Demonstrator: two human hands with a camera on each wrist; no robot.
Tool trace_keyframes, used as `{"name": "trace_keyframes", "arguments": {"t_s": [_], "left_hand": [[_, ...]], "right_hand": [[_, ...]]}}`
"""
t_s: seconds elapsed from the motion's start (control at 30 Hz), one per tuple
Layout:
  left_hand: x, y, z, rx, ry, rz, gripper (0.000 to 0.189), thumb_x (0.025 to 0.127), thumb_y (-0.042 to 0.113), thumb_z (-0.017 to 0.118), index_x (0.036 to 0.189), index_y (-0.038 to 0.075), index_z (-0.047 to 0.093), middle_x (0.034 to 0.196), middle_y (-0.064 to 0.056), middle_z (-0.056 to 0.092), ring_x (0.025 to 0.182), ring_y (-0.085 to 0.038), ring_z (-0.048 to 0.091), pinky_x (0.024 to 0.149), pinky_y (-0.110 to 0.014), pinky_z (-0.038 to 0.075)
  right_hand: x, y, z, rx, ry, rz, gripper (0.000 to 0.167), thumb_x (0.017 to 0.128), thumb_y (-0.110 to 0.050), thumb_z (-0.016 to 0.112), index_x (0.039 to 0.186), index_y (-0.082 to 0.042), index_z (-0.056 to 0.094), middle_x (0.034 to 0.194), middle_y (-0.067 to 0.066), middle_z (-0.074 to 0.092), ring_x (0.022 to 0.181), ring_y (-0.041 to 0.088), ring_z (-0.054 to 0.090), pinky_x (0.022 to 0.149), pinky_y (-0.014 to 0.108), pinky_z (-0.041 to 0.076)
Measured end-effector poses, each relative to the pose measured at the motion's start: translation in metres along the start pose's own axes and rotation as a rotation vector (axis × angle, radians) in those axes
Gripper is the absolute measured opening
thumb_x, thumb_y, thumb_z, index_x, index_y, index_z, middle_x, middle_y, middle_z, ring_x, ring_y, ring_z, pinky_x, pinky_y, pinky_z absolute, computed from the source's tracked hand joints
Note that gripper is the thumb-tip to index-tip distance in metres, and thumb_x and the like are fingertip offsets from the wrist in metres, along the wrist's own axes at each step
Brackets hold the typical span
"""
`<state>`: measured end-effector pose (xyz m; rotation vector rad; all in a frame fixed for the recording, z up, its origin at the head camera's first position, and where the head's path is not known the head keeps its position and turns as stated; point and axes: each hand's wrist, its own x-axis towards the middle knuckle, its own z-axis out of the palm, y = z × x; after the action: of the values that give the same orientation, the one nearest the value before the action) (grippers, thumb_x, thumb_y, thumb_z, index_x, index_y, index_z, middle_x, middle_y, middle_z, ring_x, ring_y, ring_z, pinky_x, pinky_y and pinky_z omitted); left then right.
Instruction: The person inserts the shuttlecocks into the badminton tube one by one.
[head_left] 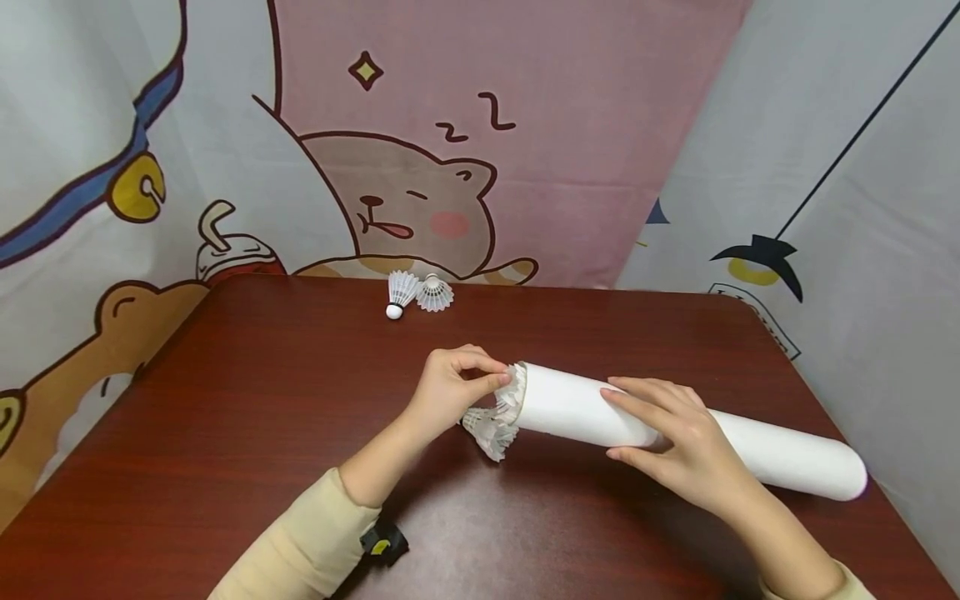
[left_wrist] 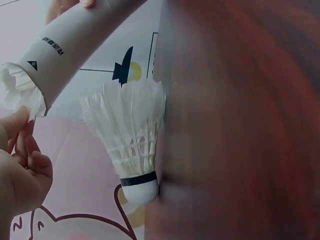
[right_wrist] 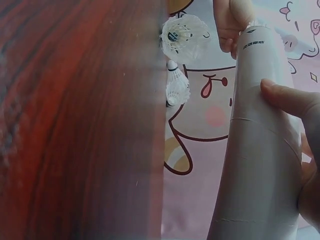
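Apparently for steadiness, white tube (head_left: 573,404) is gripped by right hand (head_left: 686,442), its mouth turned toward left hand (head_left: 448,387), by which feathered shuttlecock (head_left: 512,393) at mouth is pinched. Nearby, loose shuttlecock (head_left: 492,435) is left on table (head_left: 315,400).

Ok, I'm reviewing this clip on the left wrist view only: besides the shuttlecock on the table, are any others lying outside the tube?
Observer: Yes, the head view shows one shuttlecock and another shuttlecock side by side near the far edge of the table.
Operator: And where does the tube end? My picture cuts it off.
Observer: The white tube ends past the right hand, toward the table's right side.
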<state>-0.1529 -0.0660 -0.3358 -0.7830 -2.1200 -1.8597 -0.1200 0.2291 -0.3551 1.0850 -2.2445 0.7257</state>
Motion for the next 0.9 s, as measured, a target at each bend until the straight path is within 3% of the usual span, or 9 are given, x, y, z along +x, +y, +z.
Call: {"name": "trace_keyframes", "arguments": {"t_s": [0.2, 0.47, 0.73, 0.9], "left_hand": [[-0.002, 0.002, 0.004, -0.012, -0.002, 0.011, 0.005, 0.075, -0.012, 0.074, 0.079, -0.012, 0.072, 0.072, -0.018, 0.066, 0.067, -0.009, 0.054, 0.058, -0.022, 0.043], [-0.002, -0.032, 0.018, -0.019, -0.015, 0.0, 0.008, 0.073, -0.011, 0.076, 0.078, -0.005, 0.075, 0.074, -0.012, 0.068, 0.07, -0.01, 0.057, 0.058, -0.021, 0.045], [-0.001, -0.031, 0.02, 0.027, -0.014, 0.025, 0.012, 0.074, -0.012, 0.074, 0.082, -0.003, 0.076, 0.079, -0.008, 0.069, 0.074, -0.011, 0.061, 0.062, -0.023, 0.049], [0.002, -0.026, 0.012, 0.131, -0.026, 0.081, 0.013, 0.076, -0.004, 0.077, 0.087, 0.002, 0.077, 0.082, -0.003, 0.072, 0.075, -0.011, 0.061, 0.061, -0.024, 0.049]], "right_hand": [[0.0, 0.0, 0.0, 0.003, 0.002, -0.001, 0.059, 0.087, -0.055, 0.061, 0.126, -0.01, 0.064, 0.127, 0.007, 0.059, 0.112, 0.023, 0.053, 0.096, 0.029, 0.028], [-0.001, 0.0, 0.002, 0.016, 0.007, -0.017, 0.059, 0.087, -0.054, 0.062, 0.124, -0.01, 0.065, 0.126, 0.008, 0.06, 0.112, 0.024, 0.053, 0.095, 0.028, 0.029], [0.0, 0.0, 0.002, 0.014, 0.014, -0.021, 0.059, 0.086, -0.054, 0.062, 0.124, -0.009, 0.065, 0.127, 0.007, 0.06, 0.112, 0.024, 0.053, 0.094, 0.028, 0.029], [0.001, -0.001, 0.002, 0.007, 0.01, -0.018, 0.058, 0.087, -0.054, 0.062, 0.125, -0.01, 0.064, 0.127, 0.007, 0.059, 0.112, 0.024, 0.053, 0.094, 0.029, 0.029]]}}
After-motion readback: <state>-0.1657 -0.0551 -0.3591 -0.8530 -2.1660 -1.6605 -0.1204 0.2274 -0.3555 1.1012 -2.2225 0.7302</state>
